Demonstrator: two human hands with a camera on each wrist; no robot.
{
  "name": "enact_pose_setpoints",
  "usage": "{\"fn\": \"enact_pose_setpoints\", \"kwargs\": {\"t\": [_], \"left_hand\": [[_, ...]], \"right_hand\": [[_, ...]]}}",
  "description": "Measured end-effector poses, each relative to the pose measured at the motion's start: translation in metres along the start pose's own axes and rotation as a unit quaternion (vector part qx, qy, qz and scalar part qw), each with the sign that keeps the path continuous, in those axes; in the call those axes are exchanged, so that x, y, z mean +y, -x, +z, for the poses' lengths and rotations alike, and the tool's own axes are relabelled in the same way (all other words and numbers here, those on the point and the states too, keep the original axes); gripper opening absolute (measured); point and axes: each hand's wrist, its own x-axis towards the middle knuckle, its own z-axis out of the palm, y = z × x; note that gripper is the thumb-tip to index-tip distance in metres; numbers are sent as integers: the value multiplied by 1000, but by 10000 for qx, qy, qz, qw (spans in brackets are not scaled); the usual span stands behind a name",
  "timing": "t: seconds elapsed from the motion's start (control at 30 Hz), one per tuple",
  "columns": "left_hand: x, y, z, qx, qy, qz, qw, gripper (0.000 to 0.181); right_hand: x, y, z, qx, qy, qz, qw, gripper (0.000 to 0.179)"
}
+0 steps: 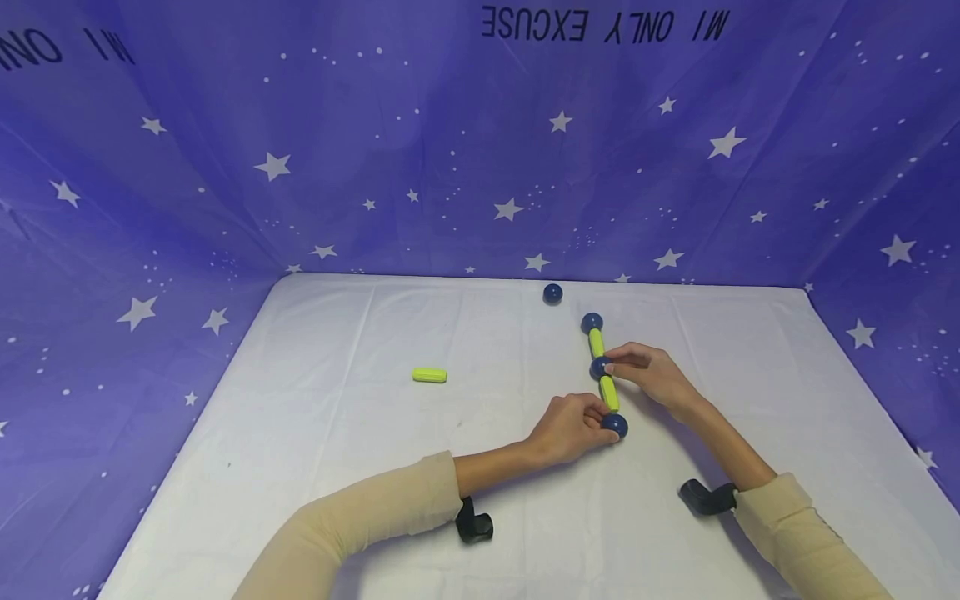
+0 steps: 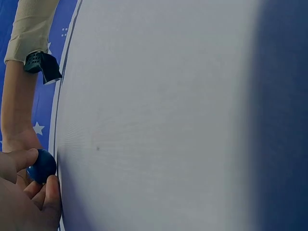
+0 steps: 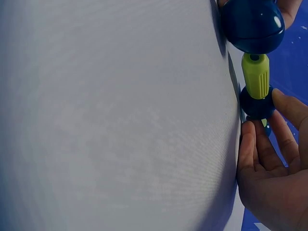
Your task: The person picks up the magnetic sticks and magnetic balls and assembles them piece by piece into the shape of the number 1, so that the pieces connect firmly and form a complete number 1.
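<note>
A chain of blue balls and yellow-green rods lies on the table at right of centre. My left hand (image 1: 572,429) pinches the near blue ball (image 1: 615,426) between thumb and fingers. This ball sits at the end of the near rod (image 1: 609,394); whether they touch, I cannot tell. My right hand (image 1: 654,377) pinches the middle blue ball (image 1: 601,367), also seen as a ball (image 3: 258,102) in the right wrist view. Beyond it, a far rod (image 1: 596,342) joins the far blue ball (image 1: 592,322). In the left wrist view, the left fingers hold the near ball (image 2: 42,166).
A loose yellow-green rod (image 1: 430,376) lies left of the hands. One loose blue ball (image 1: 552,293) rests near the table's back edge. The table wears a white cloth (image 1: 360,350). Purple star-printed curtains (image 1: 450,167) stand behind and at the sides. Black wrist mounts (image 1: 474,523) hang below both sleeves.
</note>
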Motion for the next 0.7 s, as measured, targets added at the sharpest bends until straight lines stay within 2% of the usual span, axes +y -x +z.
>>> {"fn": "enact_pose_setpoints", "kwargs": {"t": [0.7], "left_hand": [[0, -4, 2, 39, -126, 105, 9999, 27]], "right_hand": [[0, 1, 0, -34, -41, -11, 10000, 41]]}}
